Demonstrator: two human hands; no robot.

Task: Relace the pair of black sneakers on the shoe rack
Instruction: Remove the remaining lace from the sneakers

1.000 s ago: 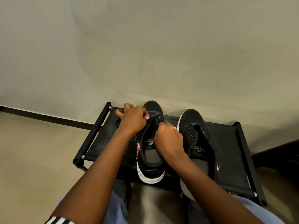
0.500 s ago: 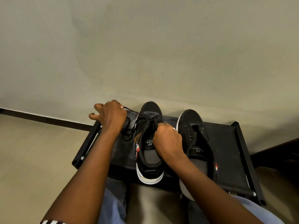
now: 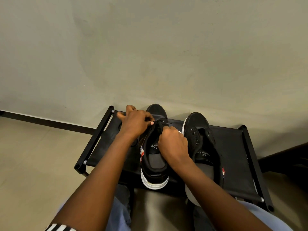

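Two black sneakers with white soles stand toe-to-wall on a black shoe rack point(image 3: 233, 164). My left hand point(image 3: 135, 122) sits over the left sneaker point(image 3: 154, 165) at its left eyelet row and pinches the black lace point(image 3: 164, 124). My right hand point(image 3: 171, 142) is curled over the same shoe's right eyelet row, gripping the lace there. A short lace tip pokes out between my hands near the toe. The right sneaker point(image 3: 198, 130) has bare eyelets and no lace in view.
A plain wall point(image 3: 150, 47) rises right behind the rack, with a dark skirting strip point(image 3: 41, 121) along the floor at left. Tiled floor point(image 3: 33, 164) lies to the left. My knees in light blue trousers point(image 3: 120, 212) are just below the rack's front edge.
My left hand, which had pulled the lace out to the rack's left corner, has come back to the left sneaker's eyelets. My right hand stayed on the shoe.
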